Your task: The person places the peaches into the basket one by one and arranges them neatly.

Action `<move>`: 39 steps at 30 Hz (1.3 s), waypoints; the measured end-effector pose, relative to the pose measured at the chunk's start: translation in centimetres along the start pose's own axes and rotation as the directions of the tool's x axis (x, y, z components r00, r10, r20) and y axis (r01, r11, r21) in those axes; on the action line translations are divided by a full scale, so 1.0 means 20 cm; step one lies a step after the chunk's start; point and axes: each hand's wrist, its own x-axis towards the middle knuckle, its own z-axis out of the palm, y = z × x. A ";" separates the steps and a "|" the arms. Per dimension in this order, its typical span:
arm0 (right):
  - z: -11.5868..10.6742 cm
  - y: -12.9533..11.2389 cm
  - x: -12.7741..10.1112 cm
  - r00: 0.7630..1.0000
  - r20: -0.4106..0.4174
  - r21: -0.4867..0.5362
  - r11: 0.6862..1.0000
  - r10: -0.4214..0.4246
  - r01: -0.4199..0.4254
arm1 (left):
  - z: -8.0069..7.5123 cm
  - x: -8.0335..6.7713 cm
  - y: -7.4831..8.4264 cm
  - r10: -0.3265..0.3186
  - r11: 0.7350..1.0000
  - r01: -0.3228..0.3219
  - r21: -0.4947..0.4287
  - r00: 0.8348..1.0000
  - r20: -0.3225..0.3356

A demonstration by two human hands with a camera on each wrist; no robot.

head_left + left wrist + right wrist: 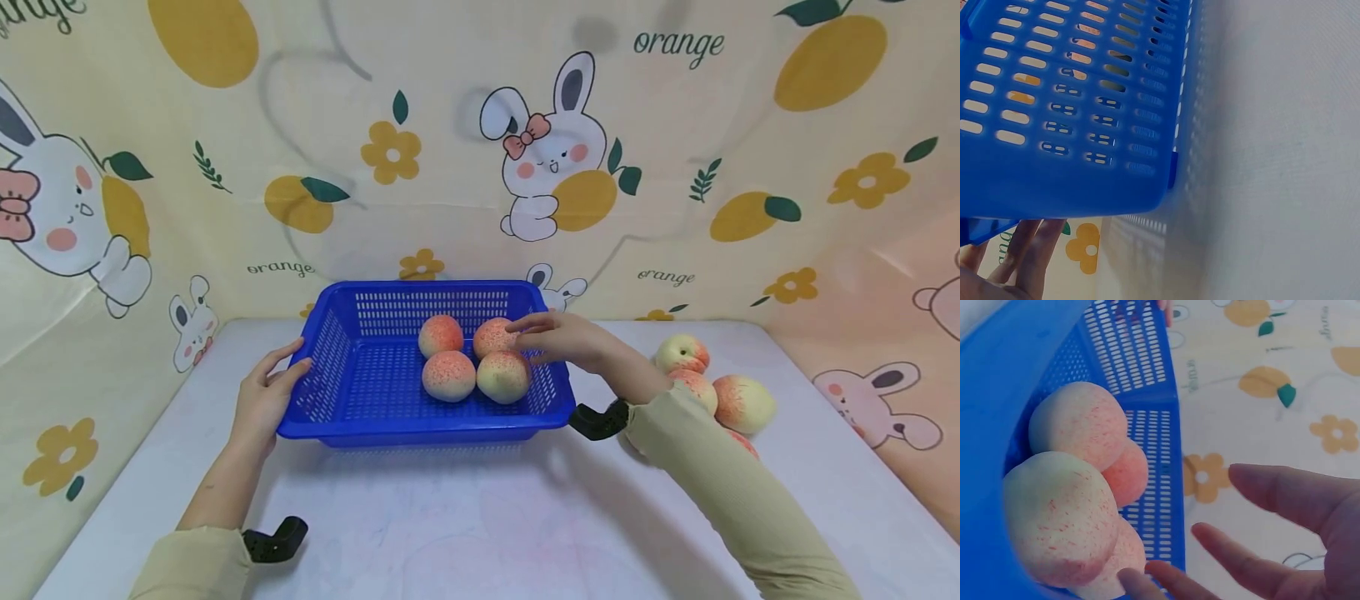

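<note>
A blue slotted basket [427, 425] stands in the middle of the table with several pink-and-cream peaches in it, among them a front left peach [448, 376] and a back right peach [491, 340]. My left hand [262, 400] holds the basket's left rim, its thumb on top. In the left wrist view its fingers [1029, 250] lie under the basket's rim [1072, 181]. My right hand [555, 337] hovers over the basket's right side with straight, spread fingers, holding nothing. The right wrist view shows its fingers [1272, 490] beside the piled peaches [1060, 515].
Several more peaches [742, 404] lie loose on the white table [480, 517] to the right of the basket, behind my right forearm. Cartoon-print walls [675, 167] close in the table at the back and both sides.
</note>
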 end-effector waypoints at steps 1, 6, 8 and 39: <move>-0.01 0.01 -0.01 1.000 -0.009 0.004 1.000 -0.008 0.008 | 0.00 0.00 0.00 0.001 1.000 -0.001 0.001 1.000 0.001; -0.03 0.05 -0.04 0.998 -0.025 0.091 0.994 -0.054 0.056 | 0.00 0.00 0.00 0.002 1.000 -0.002 0.006 1.000 0.002; -0.04 0.08 -0.05 0.997 -0.035 0.173 0.982 -0.066 0.071 | 0.00 0.00 0.00 0.003 1.000 -0.003 0.007 1.000 0.002; -0.21 0.42 -0.30 0.867 -0.494 0.441 0.877 0.059 0.192 | 0.00 0.01 -0.01 -0.002 1.000 0.002 -0.005 1.000 0.007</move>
